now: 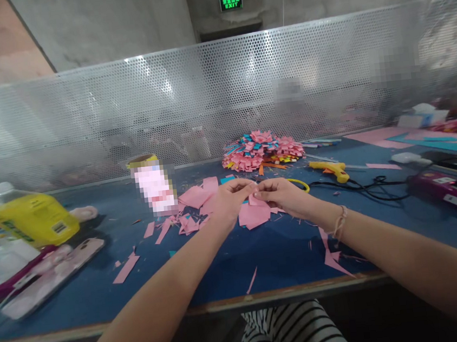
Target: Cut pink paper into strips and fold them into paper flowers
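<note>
My left hand (233, 197) and my right hand (278, 194) meet over the middle of the table. Between their fingertips they pinch a small piece of pink paper (253, 199). Just beneath it, a larger sheet of pink paper (253, 216) lies on the table, partly hidden by the hands. Left of my left hand lie more pink sheets (198, 196) and cut scraps (188, 224). Beyond my hands is a heap of folded pink, blue and yellow paper pieces (261, 151). Yellow scissor-like handles (300, 184) show partly behind my right hand.
A yellow glue gun (330, 171) with a black cord lies at right, near a purple power strip (451, 191). At left are a yellow liquid bottle (33, 216) and a phone (52, 279). A lit, blurred screen (155, 189) stands before the perforated metal panel (189, 104).
</note>
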The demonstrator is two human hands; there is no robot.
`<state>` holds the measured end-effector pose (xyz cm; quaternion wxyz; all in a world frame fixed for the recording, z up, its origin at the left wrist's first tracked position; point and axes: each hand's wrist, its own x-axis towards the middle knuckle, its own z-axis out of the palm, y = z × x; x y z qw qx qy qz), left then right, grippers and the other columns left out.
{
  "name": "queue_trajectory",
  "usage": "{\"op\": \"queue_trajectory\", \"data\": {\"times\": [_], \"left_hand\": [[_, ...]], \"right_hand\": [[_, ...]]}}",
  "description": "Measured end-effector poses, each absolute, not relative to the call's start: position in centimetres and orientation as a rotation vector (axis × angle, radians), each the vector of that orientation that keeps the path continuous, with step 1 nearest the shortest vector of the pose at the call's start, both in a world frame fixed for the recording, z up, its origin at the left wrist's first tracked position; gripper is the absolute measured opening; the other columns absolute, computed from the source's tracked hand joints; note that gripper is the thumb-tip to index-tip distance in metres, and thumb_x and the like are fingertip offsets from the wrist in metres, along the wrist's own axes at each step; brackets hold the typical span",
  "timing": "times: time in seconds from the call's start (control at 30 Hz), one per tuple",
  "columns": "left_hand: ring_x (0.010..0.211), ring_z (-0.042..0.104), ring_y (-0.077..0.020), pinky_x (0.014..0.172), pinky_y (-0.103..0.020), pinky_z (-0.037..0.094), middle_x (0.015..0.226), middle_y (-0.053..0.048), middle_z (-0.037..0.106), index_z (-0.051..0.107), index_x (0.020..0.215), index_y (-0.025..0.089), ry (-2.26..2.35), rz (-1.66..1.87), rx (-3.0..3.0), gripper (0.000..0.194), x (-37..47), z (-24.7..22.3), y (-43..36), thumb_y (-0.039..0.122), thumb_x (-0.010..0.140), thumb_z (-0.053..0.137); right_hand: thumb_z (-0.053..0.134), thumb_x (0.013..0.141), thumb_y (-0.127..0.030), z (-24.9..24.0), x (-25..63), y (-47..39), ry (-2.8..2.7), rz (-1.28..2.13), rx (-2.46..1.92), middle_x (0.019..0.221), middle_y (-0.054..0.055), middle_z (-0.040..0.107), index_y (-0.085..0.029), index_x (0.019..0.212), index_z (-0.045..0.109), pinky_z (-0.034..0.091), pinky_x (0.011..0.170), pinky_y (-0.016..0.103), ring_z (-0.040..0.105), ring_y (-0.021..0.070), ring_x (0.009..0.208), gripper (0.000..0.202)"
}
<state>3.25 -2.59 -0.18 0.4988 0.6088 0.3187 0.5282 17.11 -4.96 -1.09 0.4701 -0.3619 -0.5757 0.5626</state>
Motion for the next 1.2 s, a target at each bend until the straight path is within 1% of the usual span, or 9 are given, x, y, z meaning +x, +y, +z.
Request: {"op": "queue_trajectory", "data": {"times": [0.13,0.27,0.53,0.63,0.83,0.97,1.2], "left_hand": [[0.058,0.052,-0.0098,0.056,-0.022,0.041,0.064,-0.002,0.061,0.063,0.063,0.015,0.786,1.312,1.482,0.012,3.19,-0.23,-2.6,0.025,0.056,0.064],[0.058,0.052,-0.009,0.058,-0.023,0.041,0.063,-0.001,0.061,0.064,0.062,0.015,0.745,1.303,1.418,0.012,3.16,-0.42,-2.51,0.024,0.055,0.066],[0.05,0.05,-0.0079,0.053,-0.023,0.04,0.052,0.001,0.058,0.062,0.056,0.014,0.695,1.213,1.162,0.013,3.41,0.07,-2.97,0.018,0.048,0.071],[0.048,0.049,-0.0073,0.052,-0.023,0.04,0.05,0.001,0.057,0.061,0.055,0.013,0.691,1.197,1.147,0.013,3.42,0.2,-3.04,0.017,0.047,0.071],[0.049,0.049,-0.0069,0.051,-0.021,0.039,0.052,0.001,0.057,0.061,0.056,0.013,0.682,1.212,1.198,0.011,3.37,0.4,-3.12,0.018,0.05,0.069],[0.049,0.049,-0.0071,0.051,-0.021,0.04,0.05,0.002,0.056,0.061,0.055,0.013,0.685,1.214,1.156,0.012,3.42,0.5,-3.26,0.018,0.049,0.07],[0.054,0.05,-0.0079,0.055,-0.023,0.04,0.056,0.001,0.058,0.061,0.054,0.013,0.675,1.223,1.064,0.012,3.41,0.41,-3.24,0.016,0.047,0.07]], "right_hand": [[0.064,0.059,-0.036,-0.89,17.04,-5.01,-1.448,1.31,-0.895,0.052,-0.006,0.042,-0.015,0.065,0.056,0.033,0.048,0.021,0.037,0.0047,0.047,0.023],[0.063,0.06,-0.037,-0.86,17.11,-4.99,-1.495,1.255,-0.908,0.052,-0.006,0.04,-0.015,0.065,0.055,0.029,0.045,0.021,0.034,0.0047,0.046,0.024],[0.061,0.062,-0.036,-1.07,17.18,-4.82,-1.544,1.23,-0.874,0.05,-0.007,0.036,-0.014,0.063,0.053,0.026,0.044,0.021,0.031,0.0042,0.045,0.023],[0.06,0.063,-0.037,-1.07,17.2,-4.8,-1.578,1.189,-0.883,0.05,-0.007,0.036,-0.015,0.062,0.052,0.025,0.044,0.021,0.031,0.0045,0.045,0.024],[0.053,0.069,-0.039,-1.14,17.22,-4.82,-1.664,1.041,-0.912,0.052,-0.005,0.039,-0.015,0.064,0.051,0.026,0.044,0.021,0.032,0.0054,0.045,0.025],[0.052,0.07,-0.04,-1.06,17.19,-4.83,-1.718,0.962,-0.921,0.052,-0.005,0.037,-0.015,0.065,0.05,0.026,0.044,0.021,0.031,0.0056,0.046,0.025],[0.051,0.071,-0.039,-0.96,17.37,-4.68,-1.786,0.852,-0.956,0.056,-0.003,0.04,-0.015,0.067,0.052,0.028,0.046,0.021,0.032,0.0068,0.049,0.025]]}}
